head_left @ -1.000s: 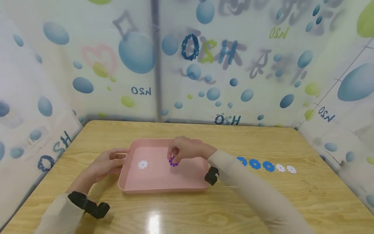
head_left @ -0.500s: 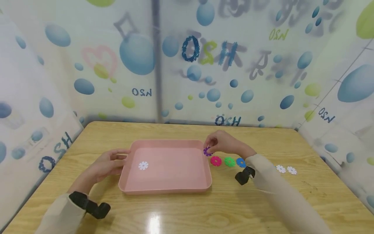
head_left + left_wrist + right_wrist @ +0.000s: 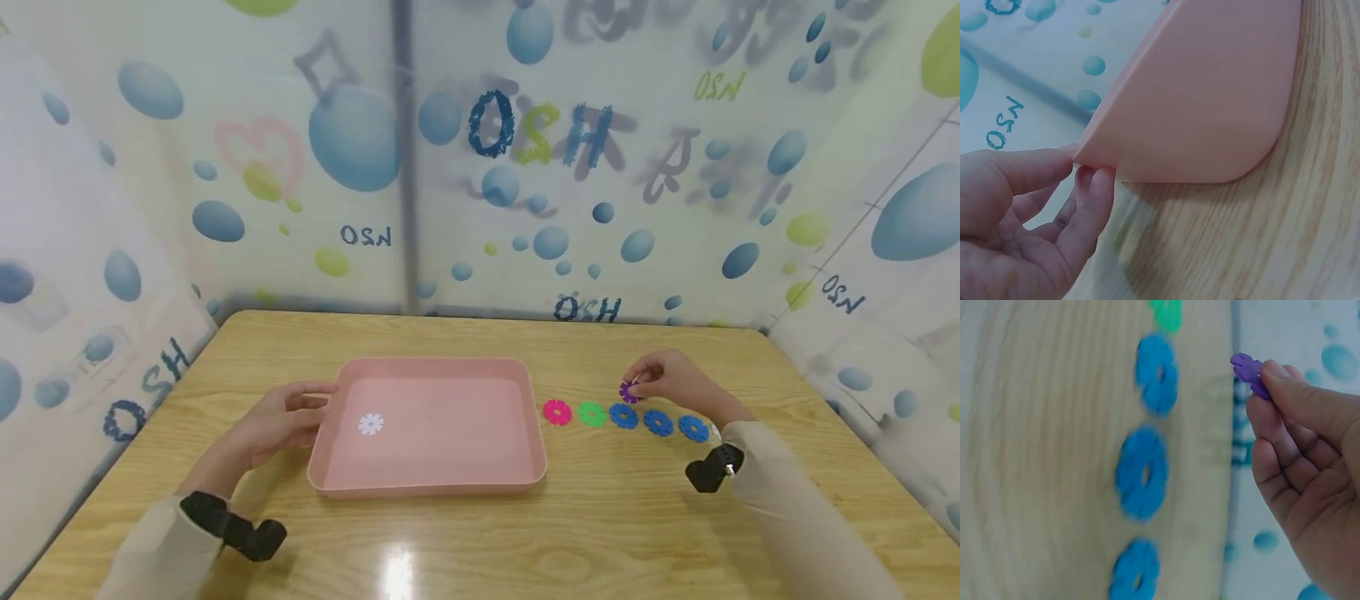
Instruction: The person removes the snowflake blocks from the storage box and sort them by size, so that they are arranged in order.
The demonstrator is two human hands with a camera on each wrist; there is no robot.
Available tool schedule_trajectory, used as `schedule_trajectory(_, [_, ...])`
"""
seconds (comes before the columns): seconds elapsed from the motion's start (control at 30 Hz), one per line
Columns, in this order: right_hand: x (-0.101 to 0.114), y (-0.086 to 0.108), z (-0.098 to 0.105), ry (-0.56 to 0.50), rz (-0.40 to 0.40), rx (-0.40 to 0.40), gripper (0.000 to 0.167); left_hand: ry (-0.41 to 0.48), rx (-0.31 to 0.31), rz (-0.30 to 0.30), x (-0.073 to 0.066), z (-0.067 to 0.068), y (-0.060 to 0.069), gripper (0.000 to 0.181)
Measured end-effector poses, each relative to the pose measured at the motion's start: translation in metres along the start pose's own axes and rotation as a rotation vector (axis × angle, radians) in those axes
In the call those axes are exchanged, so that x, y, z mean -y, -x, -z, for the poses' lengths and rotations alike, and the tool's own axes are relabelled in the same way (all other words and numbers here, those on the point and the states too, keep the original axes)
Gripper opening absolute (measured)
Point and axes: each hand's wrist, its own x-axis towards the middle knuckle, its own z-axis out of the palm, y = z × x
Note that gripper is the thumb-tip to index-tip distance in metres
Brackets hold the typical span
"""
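Note:
In the head view my right hand [image 3: 671,382] is raised over the right half of the table and pinches a purple snowflake disc [image 3: 627,392] between thumb and fingertips. The right wrist view shows the purple disc [image 3: 1249,370] sticking out past the thumb tip. My left hand [image 3: 281,419] holds the left rim of a shallow pink tray [image 3: 427,490]; in the left wrist view its fingers [image 3: 1094,206] pinch the rim near a corner. One white snowflake disc [image 3: 371,424] lies inside the tray, toward the left.
Right of the tray runs a row of flat discs: pink [image 3: 557,412], green [image 3: 592,414], then blue ones [image 3: 658,422]. My right wrist mostly hides the white discs at the row's end. A patterned wall [image 3: 480,250] stands behind the wooden table [image 3: 600,533].
My right hand has moved right with the purple disc, from above the tray to above the blue discs, uncovering the pink and green ones. My left hand stays at the tray's rim.

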Motion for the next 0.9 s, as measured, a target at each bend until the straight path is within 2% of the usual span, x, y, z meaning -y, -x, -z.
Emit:
schedule_trajectory(0.23, [-0.045,0.032,0.021,-0.021,-0.101,-0.093,0.023,0.01,0.004,-0.009,0.002,0.002,0.0,0.053])
schedule_trajectory(0.43, [-0.065,0.056,0.034,-0.009,-0.163,-0.148,0.03,0.017,0.008,-0.012,0.001,0.002,0.001,0.052])
schedule_trajectory(0.63, [-0.082,0.077,0.044,0.081,-0.216,-0.192,0.035,0.005,0.001,-0.008,0.003,0.002,0.001,0.053])
schedule_trajectory(0.7, [-0.088,0.083,0.048,0.083,-0.229,-0.207,0.036,0.001,-0.003,-0.005,0.004,0.002,0.001,0.053])
schedule_trajectory(0.9, [-0.109,0.104,0.063,0.011,-0.282,-0.183,0.043,-0.002,-0.005,-0.003,0.005,0.003,0.001,0.053])
